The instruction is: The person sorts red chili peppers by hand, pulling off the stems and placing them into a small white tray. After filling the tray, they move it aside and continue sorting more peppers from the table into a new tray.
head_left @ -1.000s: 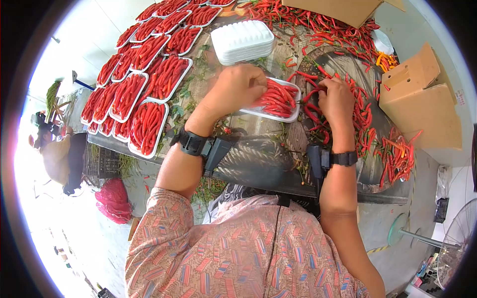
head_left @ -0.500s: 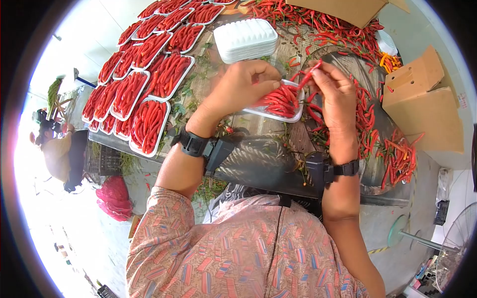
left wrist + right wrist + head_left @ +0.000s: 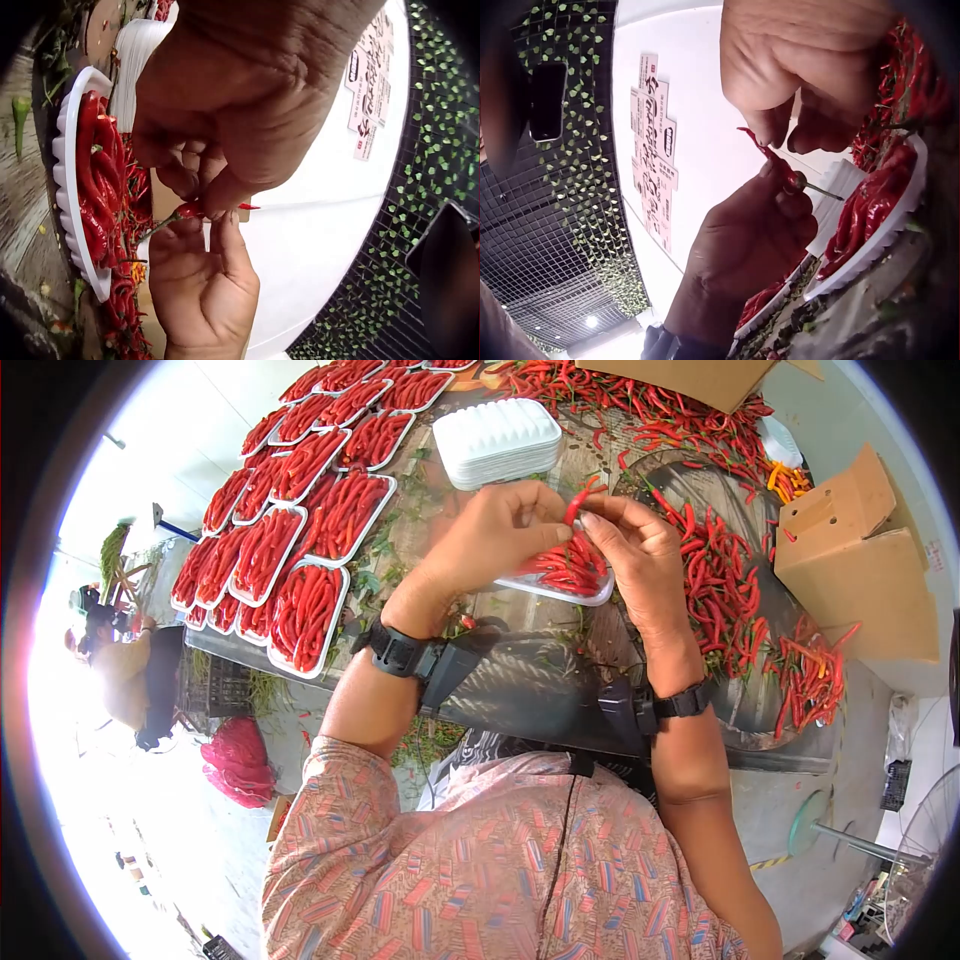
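Note:
Over the tray both hands meet at one red chili pepper (image 3: 578, 502) with a green stem. The left hand (image 3: 497, 532) pinches it between thumb and fingers; in the right wrist view the stem (image 3: 823, 192) sticks out past those fingers. The right hand (image 3: 640, 560), curled, pinches the same chili near its thin end. Below them sits a white foam tray (image 3: 545, 594) part-filled with red chilies (image 3: 568, 572), partly hidden by the hands. In the left wrist view the chili (image 3: 189, 210) lies across between the two hands' fingertips.
Filled trays (image 3: 310, 615) crowd the table's left side. A stack of white foam trays (image 3: 497, 442) stands behind the hands. Loose chilies (image 3: 720, 580) lie at right and far back, beside a cardboard box (image 3: 850, 560). Another person (image 3: 120, 670) is at far left.
The right hand has picked a chili from the loose pile, raised it and brought it left to the left hand. The left hand stays above the tray and now pinches the chili too.

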`<state>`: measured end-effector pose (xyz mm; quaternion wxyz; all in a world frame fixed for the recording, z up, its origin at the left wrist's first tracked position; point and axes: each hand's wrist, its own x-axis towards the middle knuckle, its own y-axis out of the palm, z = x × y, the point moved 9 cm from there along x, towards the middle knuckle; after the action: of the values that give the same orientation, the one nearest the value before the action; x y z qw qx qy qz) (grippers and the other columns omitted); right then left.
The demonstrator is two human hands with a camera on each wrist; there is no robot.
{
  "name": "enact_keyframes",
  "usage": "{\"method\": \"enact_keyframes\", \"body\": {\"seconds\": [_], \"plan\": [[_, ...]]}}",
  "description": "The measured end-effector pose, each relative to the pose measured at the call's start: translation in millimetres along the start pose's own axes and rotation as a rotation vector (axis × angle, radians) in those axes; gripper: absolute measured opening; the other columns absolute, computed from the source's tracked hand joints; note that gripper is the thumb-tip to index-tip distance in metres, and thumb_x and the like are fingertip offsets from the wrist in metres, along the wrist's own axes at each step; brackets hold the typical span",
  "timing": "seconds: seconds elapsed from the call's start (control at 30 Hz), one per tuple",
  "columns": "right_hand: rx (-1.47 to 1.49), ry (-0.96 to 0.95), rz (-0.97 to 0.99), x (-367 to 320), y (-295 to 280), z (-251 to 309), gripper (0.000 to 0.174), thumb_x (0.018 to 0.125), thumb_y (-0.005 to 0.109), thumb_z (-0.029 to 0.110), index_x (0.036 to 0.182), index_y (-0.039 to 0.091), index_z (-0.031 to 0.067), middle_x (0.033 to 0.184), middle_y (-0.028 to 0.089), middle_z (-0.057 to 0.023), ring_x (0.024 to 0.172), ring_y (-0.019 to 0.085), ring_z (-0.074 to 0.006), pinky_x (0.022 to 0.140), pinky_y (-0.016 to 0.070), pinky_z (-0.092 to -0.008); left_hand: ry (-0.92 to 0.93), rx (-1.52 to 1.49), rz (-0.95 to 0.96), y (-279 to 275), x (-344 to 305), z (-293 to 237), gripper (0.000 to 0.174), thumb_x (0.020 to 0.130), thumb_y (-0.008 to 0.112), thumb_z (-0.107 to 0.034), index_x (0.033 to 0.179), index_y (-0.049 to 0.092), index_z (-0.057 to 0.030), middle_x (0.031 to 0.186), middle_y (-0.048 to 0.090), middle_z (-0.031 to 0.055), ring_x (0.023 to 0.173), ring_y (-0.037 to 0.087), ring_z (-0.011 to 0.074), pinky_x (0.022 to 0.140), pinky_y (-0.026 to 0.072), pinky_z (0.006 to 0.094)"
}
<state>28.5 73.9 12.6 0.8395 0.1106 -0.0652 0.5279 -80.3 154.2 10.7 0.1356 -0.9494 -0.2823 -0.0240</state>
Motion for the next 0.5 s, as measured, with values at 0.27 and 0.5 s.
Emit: {"method": "enact_keyframes", "body": {"seconds": [0.27,0.5], "plan": [[-0.26,0.086,0.099,-0.5,2.4,-14.7,0.02,0.08,0.069,0.012,0.094,0.069,-0.0021,0.086,0.071,-0.0067,0.078,0.064,-0.0097,0.073,0.0505,-0.0262,0.013,-0.215,-0.103,-10.7,1.7,1.9,0.01,0.09,0.064,-0.012,0.093,0.061,-0.0024,0.079,0.059,-0.0024,0.069,0.051,0.0041,0.063,0.0405,0.0198],[-0.393,-0.081,0.099,-1.6,8.2,1.1,0.017,0.08,0.067,0.01,0.091,0.069,-0.0028,0.082,0.071,-0.0111,0.074,0.065,-0.0111,0.069,0.0511,-0.0275,-0.001,-0.243,-0.092,-7.9,1.0,0.3,0.011,0.09,0.064,-0.011,0.096,0.061,-0.0017,0.08,0.059,-0.002,0.07,0.052,0.0044,0.064,0.0418,0.0203]]}}
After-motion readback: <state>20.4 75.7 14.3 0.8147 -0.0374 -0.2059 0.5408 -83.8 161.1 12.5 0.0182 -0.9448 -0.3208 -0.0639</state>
